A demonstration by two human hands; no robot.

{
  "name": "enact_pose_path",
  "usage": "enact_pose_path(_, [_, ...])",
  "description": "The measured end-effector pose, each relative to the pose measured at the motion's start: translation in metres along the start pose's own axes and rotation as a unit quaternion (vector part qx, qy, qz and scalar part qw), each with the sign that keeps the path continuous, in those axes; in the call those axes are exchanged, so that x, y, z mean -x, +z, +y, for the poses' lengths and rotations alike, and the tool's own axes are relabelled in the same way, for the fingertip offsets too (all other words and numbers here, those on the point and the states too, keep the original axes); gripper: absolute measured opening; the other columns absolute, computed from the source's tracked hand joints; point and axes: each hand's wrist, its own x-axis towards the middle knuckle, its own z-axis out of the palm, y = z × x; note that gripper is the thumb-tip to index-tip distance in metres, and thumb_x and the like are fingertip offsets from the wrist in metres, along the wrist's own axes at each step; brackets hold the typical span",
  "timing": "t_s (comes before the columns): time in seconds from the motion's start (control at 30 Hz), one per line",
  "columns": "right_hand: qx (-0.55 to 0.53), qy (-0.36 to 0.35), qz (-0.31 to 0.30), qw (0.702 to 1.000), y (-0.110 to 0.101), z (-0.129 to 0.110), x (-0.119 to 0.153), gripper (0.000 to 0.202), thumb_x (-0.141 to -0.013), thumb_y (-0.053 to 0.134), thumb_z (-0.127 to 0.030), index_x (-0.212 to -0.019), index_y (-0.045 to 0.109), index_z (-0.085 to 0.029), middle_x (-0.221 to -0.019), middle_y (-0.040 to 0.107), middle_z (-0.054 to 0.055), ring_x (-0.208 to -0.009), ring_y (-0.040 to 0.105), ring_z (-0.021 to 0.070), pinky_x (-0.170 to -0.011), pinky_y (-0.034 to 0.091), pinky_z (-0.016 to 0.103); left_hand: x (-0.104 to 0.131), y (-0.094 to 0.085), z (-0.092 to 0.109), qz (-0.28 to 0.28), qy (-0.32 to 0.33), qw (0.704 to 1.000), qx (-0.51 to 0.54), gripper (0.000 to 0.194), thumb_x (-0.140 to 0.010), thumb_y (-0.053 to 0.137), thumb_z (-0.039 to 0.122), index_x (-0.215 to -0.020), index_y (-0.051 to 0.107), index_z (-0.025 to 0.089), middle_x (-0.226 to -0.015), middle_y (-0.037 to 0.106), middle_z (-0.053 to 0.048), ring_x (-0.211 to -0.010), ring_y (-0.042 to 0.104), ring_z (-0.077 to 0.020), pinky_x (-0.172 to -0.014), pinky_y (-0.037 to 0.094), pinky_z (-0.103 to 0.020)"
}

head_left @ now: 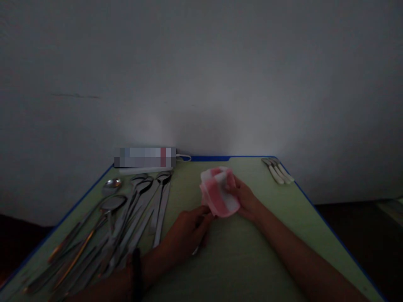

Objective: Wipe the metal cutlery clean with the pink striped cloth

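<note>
A pink and white cloth (pixel 220 191) is bunched up over the middle of the table. My right hand (pixel 247 197) grips it from the right, fingers closed on its edge. My left hand (pixel 190 228) is closed just below the cloth's lower left corner. Out of the bottom of that hand pokes the pale end of a slim utensil handle (pixel 195 251). The rest of this utensil is hidden by my fingers and the cloth, so its kind does not show.
Long metal spoons (pixel 145 184), a ladle (pixel 112 184) and other cutlery spread over the left side. Several white-handled pieces of cutlery (pixel 278 172) lie at the back right. A blurred-out box (pixel 145 157) with a white cable (pixel 185 157) stands at the back left, near the wall (pixel 201 75).
</note>
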Motion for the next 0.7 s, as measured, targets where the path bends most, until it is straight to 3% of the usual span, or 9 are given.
enact_pose_path(0.17, [-0.011,0.017,0.015,1.000,0.0056,0.0044,-0.0040,0.032,-0.062,0.070,-0.020,-0.093,0.061,-0.017,-0.078,0.067,0.001,-0.064,0.060,0.0116,-0.062,0.045,0.023,-0.0002,-0.0004,0.0009,-0.001,0.013,1.000,-0.011,0.030,-0.088,0.034,0.039,-0.076,0.051,0.017,-0.047,0.055,0.005,-0.038,0.051,-0.0100,-0.043,0.037,-0.019])
enact_pose_path(0.27, [-0.034,-0.012,0.055,0.998,0.0077,0.0060,-0.0064,0.029,-0.066,0.068,-0.024,-0.092,0.061,-0.016,-0.077,0.067,0.001,-0.063,0.059,0.0115,-0.062,0.045,0.023,0.0010,-0.0013,0.0029,-0.006,0.030,0.999,-0.022,0.027,-0.088,0.036,0.037,-0.088,0.054,0.018,-0.050,0.055,0.005,-0.041,0.051,-0.0100,-0.045,0.036,-0.019])
enact_pose_path(0.4, [-0.075,-0.048,0.113,0.990,0.0067,0.0058,-0.0099,0.030,-0.068,0.066,-0.026,-0.096,0.059,-0.019,-0.082,0.067,0.000,-0.068,0.060,0.0137,-0.065,0.047,0.026,0.0018,-0.0011,0.0031,0.030,0.048,0.996,-0.067,0.029,-0.089,0.036,0.035,-0.106,0.055,0.020,-0.059,0.059,0.003,-0.050,0.054,-0.0120,-0.050,0.036,-0.021])
enact_pose_path(0.7, [-0.039,-0.035,0.050,0.997,0.0038,0.0031,-0.0073,0.028,-0.061,0.068,-0.016,-0.088,0.059,-0.018,-0.075,0.066,-0.001,-0.062,0.059,0.0130,-0.062,0.047,0.027,0.0053,0.0014,-0.0009,0.033,0.052,0.995,-0.074,0.033,-0.090,0.032,0.032,-0.115,0.050,0.020,-0.089,0.066,-0.005,-0.074,0.061,-0.0177,-0.069,0.042,-0.026])
